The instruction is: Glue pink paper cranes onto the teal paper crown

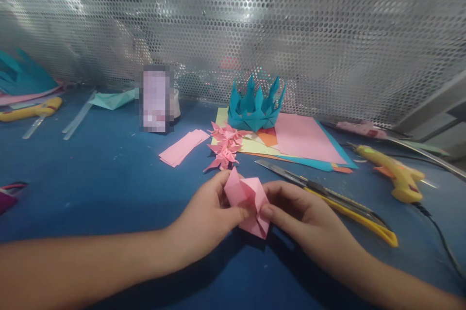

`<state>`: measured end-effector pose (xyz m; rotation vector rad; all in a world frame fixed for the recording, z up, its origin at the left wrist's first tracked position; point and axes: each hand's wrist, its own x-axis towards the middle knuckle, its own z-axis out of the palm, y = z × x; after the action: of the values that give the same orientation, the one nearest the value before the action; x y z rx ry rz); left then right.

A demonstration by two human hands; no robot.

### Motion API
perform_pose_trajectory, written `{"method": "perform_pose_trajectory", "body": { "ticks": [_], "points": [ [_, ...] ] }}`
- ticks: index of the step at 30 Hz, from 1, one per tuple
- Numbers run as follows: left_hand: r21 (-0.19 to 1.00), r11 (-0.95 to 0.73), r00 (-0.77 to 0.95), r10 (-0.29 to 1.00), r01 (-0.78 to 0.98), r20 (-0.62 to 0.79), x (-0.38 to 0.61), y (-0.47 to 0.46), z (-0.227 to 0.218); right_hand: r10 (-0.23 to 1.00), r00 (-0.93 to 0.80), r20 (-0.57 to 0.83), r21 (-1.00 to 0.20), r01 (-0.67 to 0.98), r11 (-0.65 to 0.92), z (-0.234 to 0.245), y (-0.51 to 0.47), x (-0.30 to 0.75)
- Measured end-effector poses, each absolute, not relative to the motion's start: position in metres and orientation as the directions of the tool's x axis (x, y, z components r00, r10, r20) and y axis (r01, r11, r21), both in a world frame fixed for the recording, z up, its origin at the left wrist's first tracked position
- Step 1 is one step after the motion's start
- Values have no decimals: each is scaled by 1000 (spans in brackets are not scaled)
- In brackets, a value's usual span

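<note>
Your left hand (204,222) and right hand (311,210) angle inward from either side; the fingers (280,215) pinch the creased pink folded-paper piece (245,196) between them, over the smooth blue desk (124,193). Just beyond the fingers lie spiky pink folded-paper shapes (225,145); right of the fingers, a yellow-and-grey metal-bladed cutter (342,198).

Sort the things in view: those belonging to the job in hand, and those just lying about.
Seemingly in the job: held pink paper; pink strips and pointed pieces, matching in colour.
Seemingly just lying about: blue crown, knife, right yellow glue gun.
</note>
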<state>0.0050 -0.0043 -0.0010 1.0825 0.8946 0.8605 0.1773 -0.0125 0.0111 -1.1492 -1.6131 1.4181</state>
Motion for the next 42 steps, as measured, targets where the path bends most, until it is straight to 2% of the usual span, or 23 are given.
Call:
{"method": "perform_pose_trajectory", "body": {
  "ticks": [10,18,24,27,30,36,42],
  "points": [
    [961,245,460,873,-130,-161,0,-8,6,939,-337,-66,-978,207,5,11,-12,178],
    [988,146,375,920,-55,-115,1,-5,7,935,-349,-60,-964,263,36,10,-14,177],
    [983,181,309,938,-41,-160,1,-2,10,967,-251,-41,-941,335,47,15,-12,180],
    [986,169,328,931,-2,-159,0,2,9,984,-177,0,-935,350,63,17,-10,181],
    [990,139,356,926,-11,-126,-1,6,7,990,-140,-17,-941,337,32,18,-8,181],
    [987,57,389,914,152,-113,-5,9,7,981,-193,-12,-927,371,61,17,-8,184],
    [985,160,337,926,60,-171,-4,11,8,966,-258,-20,-922,378,82,14,-5,185]
  ]
}}
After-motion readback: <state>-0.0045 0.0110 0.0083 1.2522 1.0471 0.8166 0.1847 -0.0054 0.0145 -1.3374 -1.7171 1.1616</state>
